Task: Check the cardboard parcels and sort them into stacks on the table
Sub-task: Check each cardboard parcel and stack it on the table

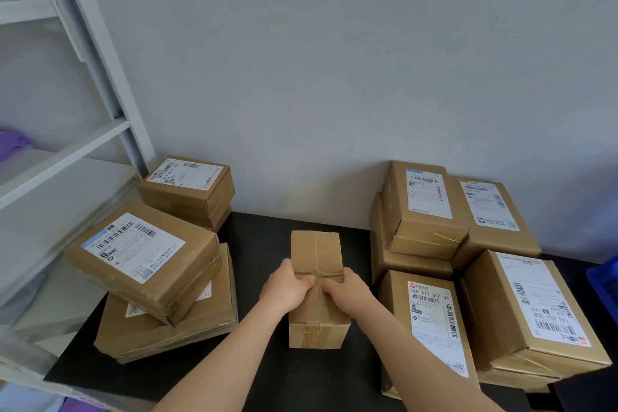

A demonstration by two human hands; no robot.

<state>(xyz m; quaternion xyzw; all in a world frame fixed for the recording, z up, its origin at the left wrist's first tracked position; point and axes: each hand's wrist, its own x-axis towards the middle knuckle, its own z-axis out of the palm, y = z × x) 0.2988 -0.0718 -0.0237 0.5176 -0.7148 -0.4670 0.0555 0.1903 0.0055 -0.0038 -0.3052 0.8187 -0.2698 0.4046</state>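
Head view: two bare forearms reach in from the lower edge over a black counter [261,244] set against a pale wall [334,60].
Middle parcel [316,254]: plain brown box with no label on its upper face and a tape seam running along it. It stands on the counter between the side stacks, apart from both.
Left hand [287,288]: fingers curled over the middle parcel's left edge, gripping it.
Right hand [344,291]: curled over the right edge, gripping as well; the two hands nearly meet at the seam.
Left near stack: a tilted parcel [143,257] with a white label lies askew on a wider flat parcel [174,324].
Left far stack [187,191]: labelled boxes one on another, against the wall beside the rack's post.
Right back stack [424,207]: a labelled box on top of others, with a neighbouring box [491,211] touching its right side.
Right front parcel [431,321]: label printed "780 A13 B00-B4"; the right forearm passes just beside it.
Large parcel [535,304]: labelled, resting on more boxes, just beside the right front parcel.
Shelf rack [83,77]: white, at the left, close against the left stacks; a blurred purple item [13,140] lies on one shelf.
Blue crate [605,288]: at the right edge, partly cut off.
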